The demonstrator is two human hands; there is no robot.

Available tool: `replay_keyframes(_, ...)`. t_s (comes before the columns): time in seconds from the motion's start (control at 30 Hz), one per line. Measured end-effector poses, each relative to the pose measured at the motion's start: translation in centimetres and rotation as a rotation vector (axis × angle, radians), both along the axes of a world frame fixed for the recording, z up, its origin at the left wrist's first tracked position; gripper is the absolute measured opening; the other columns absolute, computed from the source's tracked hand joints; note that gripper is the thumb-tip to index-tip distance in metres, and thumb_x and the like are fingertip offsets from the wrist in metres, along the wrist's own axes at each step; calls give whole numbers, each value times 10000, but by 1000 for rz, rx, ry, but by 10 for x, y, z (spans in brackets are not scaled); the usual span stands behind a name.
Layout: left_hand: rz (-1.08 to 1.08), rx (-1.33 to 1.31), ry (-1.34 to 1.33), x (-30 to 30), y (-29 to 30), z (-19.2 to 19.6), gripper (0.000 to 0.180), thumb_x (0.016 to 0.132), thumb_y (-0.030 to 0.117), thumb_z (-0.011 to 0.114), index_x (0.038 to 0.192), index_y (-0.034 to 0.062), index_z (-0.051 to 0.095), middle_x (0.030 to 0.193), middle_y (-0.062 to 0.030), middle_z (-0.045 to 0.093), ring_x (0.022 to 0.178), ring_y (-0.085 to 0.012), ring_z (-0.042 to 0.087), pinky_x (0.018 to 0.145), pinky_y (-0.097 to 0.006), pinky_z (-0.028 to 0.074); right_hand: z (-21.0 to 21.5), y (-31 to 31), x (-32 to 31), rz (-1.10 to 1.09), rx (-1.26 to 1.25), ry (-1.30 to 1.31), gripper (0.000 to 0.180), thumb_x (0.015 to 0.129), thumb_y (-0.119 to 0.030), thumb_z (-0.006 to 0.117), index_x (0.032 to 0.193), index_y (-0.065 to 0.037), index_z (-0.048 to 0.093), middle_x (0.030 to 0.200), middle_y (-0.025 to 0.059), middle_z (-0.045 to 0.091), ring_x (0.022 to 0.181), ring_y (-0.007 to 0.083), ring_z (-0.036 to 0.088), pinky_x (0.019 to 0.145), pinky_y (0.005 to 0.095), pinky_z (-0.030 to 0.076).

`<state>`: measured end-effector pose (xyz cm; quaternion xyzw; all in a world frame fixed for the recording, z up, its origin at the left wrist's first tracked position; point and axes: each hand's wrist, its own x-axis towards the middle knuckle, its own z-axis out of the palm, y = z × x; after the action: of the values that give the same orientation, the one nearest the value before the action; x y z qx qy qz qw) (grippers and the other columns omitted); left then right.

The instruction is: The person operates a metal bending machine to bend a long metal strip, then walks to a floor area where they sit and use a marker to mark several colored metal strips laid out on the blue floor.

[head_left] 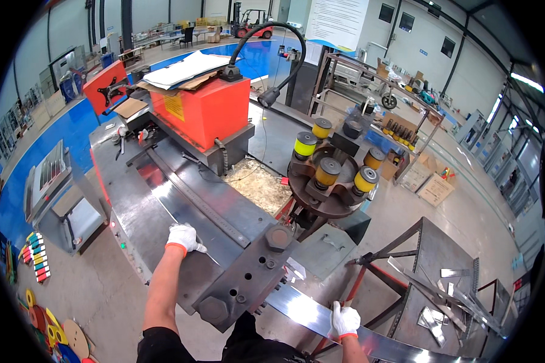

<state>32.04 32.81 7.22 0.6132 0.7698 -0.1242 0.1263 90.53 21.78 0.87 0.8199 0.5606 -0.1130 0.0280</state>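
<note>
The metal strip (297, 305) appears already threaded beneath the steel block (239, 281), with length left either side; no finished cut or bend shows. The hands are apart: left hand (186, 238) at the block's ten o'clock by the strip's edge, right hand (346, 320) over it at four; neither grip is clear.

Gloved hands: two, a left hand (186, 238) and a right hand (346, 320)
Metal strip (300, 307) at the right hand: one
Large bolts (278, 238) on the near block (254, 284): two
Yellow cylinders (327, 173) on the round wheel (321, 209): five
Bendy lamp (269, 97): one
Far forklift (252, 28): one
</note>
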Motion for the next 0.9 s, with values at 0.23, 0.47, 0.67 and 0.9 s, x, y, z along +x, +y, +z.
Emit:
replay_keyframes(0.23,-8,3,52,-3,3,-11,835,599,780,811,1022,60,803,1165,-157,726,1086,-374,697,957,-531,497,-4,1,2,11,-14,0,689,980,-617,449,801,-47,791,791,228,728,806,405,735,795,487,571)
replay_keyframes(0.47,-21,-14,44,-2,7,-6,820,601,765,827,1007,54,807,1142,-172,742,1064,-371,709,947,-503,515,-3,-1,4,29,-15,18,703,991,-615,425,815,-44,795,803,197,743,826,380,747,804,454,577)
replay_keyframes(0.67,8,-34,-23,5,7,10,718,612,710,861,1006,112,821,1085,-153,768,1061,-321,727,933,-454,548,-1,-1,6,77,43,27,677,995,-591,440,801,-45,790,801,197,741,807,376,744,790,463,580)
replay_keyframes(0.9,-8,14,-45,0,8,2,613,651,625,879,966,103,811,999,-177,767,978,-347,739,868,-455,578,0,2,3,48,64,94,722,997,-621,422,822,-15,772,839,267,715,851,444,717,825,511,558)
